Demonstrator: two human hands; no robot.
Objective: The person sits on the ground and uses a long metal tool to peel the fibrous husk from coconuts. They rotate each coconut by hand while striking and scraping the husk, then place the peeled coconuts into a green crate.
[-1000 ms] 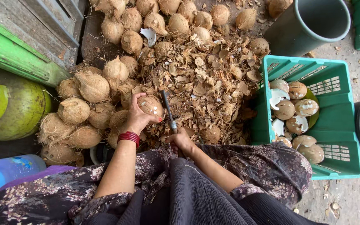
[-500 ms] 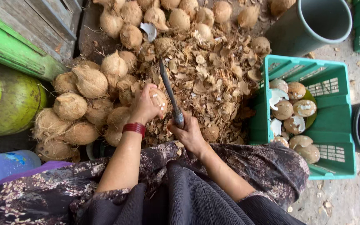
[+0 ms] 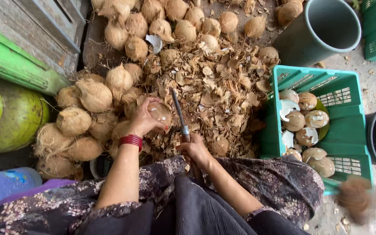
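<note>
Broadly, a heap of husked coconuts [image 3: 109,82] and brown shell chips [image 3: 223,87] fills the ground ahead, with a green plastic crate [image 3: 275,130] of peeled coconuts just to the right, within easy reach. The left hand [image 3: 143,119] cups a partly shaved coconut [image 3: 159,113] over the chips, tilted toward the blade. The right hand [image 3: 193,150] is clenched on the handle of a long knife [image 3: 178,111], whose tip points away beside the nut.

Brown husked coconuts [image 3: 94,93] lie left of the dry husk-chip pile [image 3: 218,87]; the green plastic crate [image 3: 353,106] right of it holds peeled coconuts [image 3: 305,122].
</note>
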